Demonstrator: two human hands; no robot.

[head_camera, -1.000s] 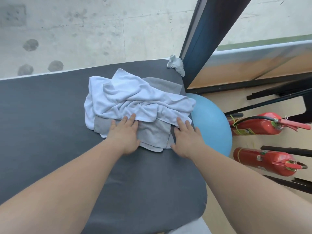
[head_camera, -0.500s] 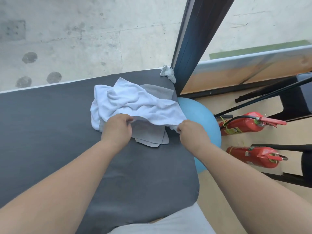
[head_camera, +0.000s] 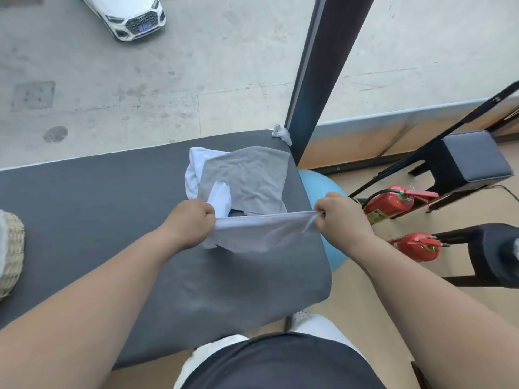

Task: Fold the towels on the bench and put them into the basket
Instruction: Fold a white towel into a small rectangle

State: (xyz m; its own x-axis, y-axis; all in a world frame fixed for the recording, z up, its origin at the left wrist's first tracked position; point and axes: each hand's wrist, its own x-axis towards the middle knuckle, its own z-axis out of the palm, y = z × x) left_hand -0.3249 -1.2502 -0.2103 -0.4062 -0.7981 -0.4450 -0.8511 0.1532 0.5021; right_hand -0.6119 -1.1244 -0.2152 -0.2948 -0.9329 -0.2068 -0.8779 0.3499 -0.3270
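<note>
A white towel [head_camera: 261, 234] hangs stretched above the dark grey bench [head_camera: 98, 220]. My left hand [head_camera: 191, 220] grips its left corner and my right hand [head_camera: 341, 217] grips its right corner. Beyond my hands a grey towel [head_camera: 252, 178] lies flat on the bench. Part of another white towel [head_camera: 193, 175] sticks out from under it on the left. A woven basket [head_camera: 11, 248] shows at the left edge of the frame, on the bench.
A small crumpled white cloth [head_camera: 282, 133] sits at the bench's far right corner by a dark window post [head_camera: 320, 80]. Right of the bench are a blue ball [head_camera: 320, 186], two red fire extinguishers [head_camera: 390, 204] and a black stool [head_camera: 471, 158].
Both hands closed on the white towel's near edge, lifted it off the pile and pulled it taut toward me. The grey towel beneath is now uncovered. The view has tilted up and back.
</note>
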